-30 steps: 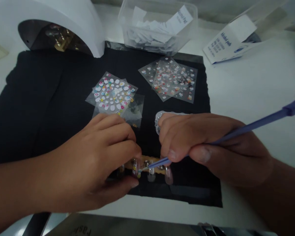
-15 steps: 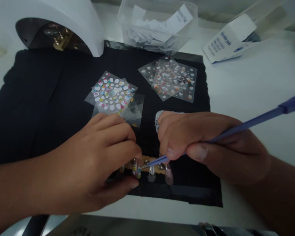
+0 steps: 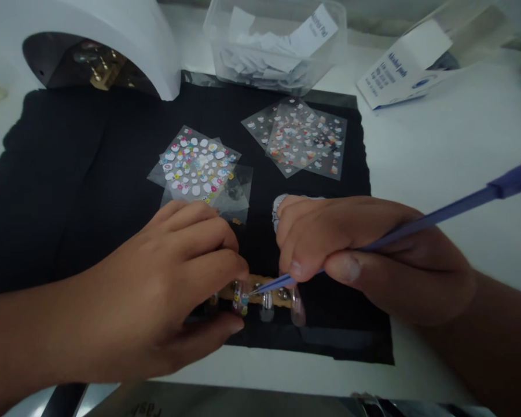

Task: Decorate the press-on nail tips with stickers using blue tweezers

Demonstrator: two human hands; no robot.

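A tan strip-like stand [image 3: 276, 296] lies near the front of the black mat, with several clear false nails on it. One false nail [image 3: 240, 302] bears small colourful stickers; a plain false nail [image 3: 267, 307] and a pinkish one [image 3: 298, 307] stand to its right. My left hand [image 3: 186, 278] closes around the stand's left end, thumb below and index finger above the stickered nail. Exact finger contact is partly hidden. Between its thumb and fingers, my right hand [image 3: 330, 237] holds a slim purple nail-art tool [image 3: 434, 219], its fine tip at the stickered nail's right edge.
Clear sticker sheets [image 3: 200, 165] and more sticker sheets [image 3: 304, 139] lie on the black mat [image 3: 113, 220]. Behind are a white nail lamp [image 3: 156, 52] with a gold-coloured stand [image 3: 99, 75] inside, a plastic tub [image 3: 278, 75] of white packets and an alcohol pad box [image 3: 395, 78].
The tool's tip stays at the stickered nail with only a slight shift. Both hands keep their hold, and the whole view moves a little leftward.
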